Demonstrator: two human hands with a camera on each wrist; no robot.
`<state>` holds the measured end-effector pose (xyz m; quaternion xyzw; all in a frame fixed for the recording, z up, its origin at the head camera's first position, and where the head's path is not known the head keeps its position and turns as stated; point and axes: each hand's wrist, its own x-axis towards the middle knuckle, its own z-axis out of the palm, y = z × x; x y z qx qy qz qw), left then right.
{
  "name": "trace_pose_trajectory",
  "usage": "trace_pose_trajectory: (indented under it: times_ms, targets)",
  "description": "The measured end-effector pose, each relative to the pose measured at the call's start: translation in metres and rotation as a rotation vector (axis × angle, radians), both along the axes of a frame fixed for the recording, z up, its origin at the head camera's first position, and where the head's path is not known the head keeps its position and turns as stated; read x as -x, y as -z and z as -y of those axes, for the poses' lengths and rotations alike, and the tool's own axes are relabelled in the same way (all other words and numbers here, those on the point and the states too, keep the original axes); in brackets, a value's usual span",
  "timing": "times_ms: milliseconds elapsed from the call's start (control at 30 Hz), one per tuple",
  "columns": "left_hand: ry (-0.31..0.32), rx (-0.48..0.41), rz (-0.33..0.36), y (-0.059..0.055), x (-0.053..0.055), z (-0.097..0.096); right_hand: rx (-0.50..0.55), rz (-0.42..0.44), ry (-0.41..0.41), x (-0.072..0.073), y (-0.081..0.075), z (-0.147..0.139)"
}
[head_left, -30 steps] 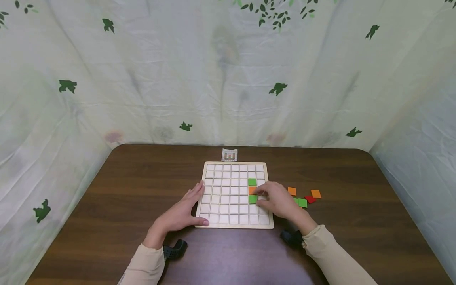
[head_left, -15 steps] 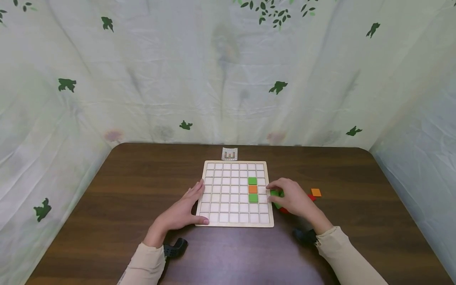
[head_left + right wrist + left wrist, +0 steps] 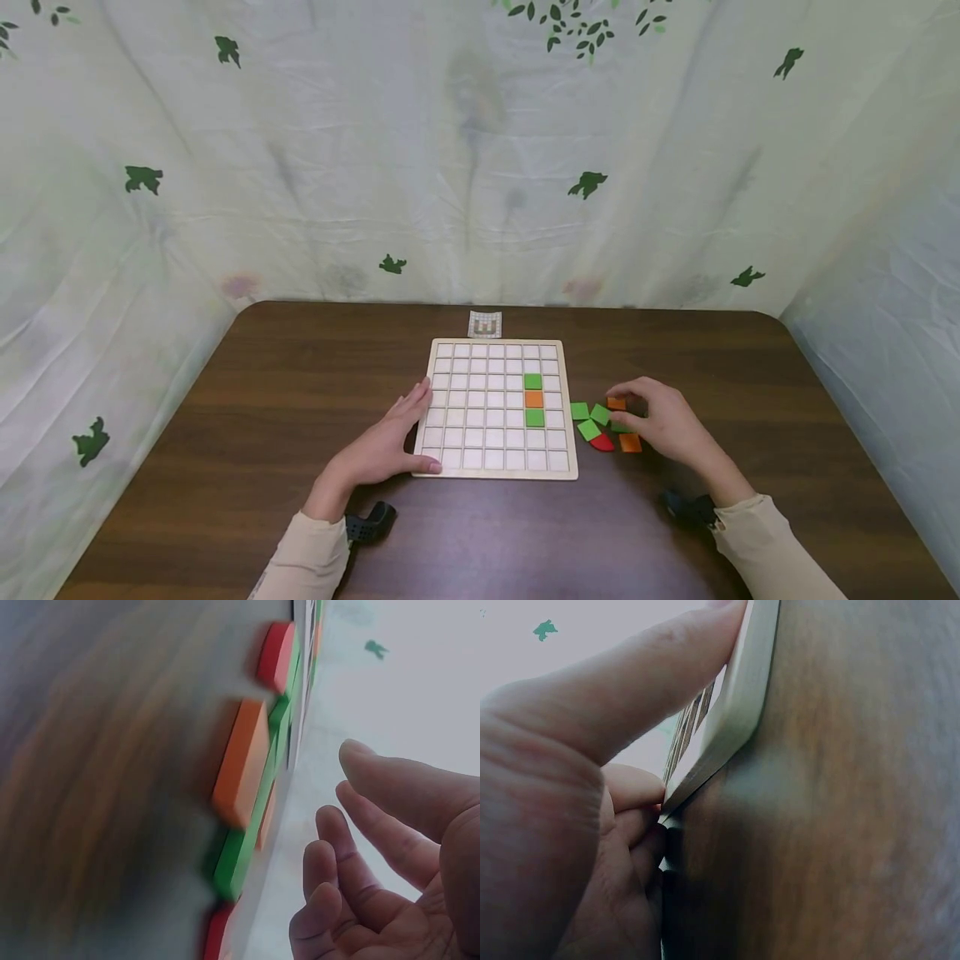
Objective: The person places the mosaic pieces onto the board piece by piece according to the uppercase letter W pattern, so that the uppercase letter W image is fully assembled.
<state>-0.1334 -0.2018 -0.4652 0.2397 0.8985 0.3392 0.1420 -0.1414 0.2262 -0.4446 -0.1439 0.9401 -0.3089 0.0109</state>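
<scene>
A white gridded board [image 3: 480, 408] with a pale wooden rim lies on the table. Two green tiles and an orange tile [image 3: 534, 399] stand in one column of it. My left hand [image 3: 382, 446] rests at the board's left edge, thumb over the front corner; in the left wrist view the thumb [image 3: 652, 675] lies on the rim. Right of the board, my right hand [image 3: 663, 421] hovers over loose green tiles [image 3: 588, 430], orange tiles [image 3: 630, 442] and a rounded red piece [image 3: 602, 444]. In the right wrist view, thumb and fingers stand apart with nothing between them.
Behind the board lies a small printed card [image 3: 484, 325] with a grid picture. The brown wooden table [image 3: 330, 350] ends at a pale curtain [image 3: 337, 167] with green leaf and bird prints. Part of the loose pile is hidden under my right hand.
My right hand has moved right, from the tile column on the board to above the loose pieces. Green tiles it covered beside the board now show. My left hand stays put.
</scene>
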Motion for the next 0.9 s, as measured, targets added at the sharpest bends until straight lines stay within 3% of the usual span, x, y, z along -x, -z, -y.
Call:
trace_pose_trajectory:
  times_ms: [300,900]
  targets:
    - [-0.002,-0.007,0.006,0.0,0.0,0.0,-0.021,0.041,0.057,-0.005,0.0,-0.025]
    - [-0.009,-0.003,0.006,0.003,0.0,0.0,-0.075,0.065,0.026,-0.006,0.005,-0.05]
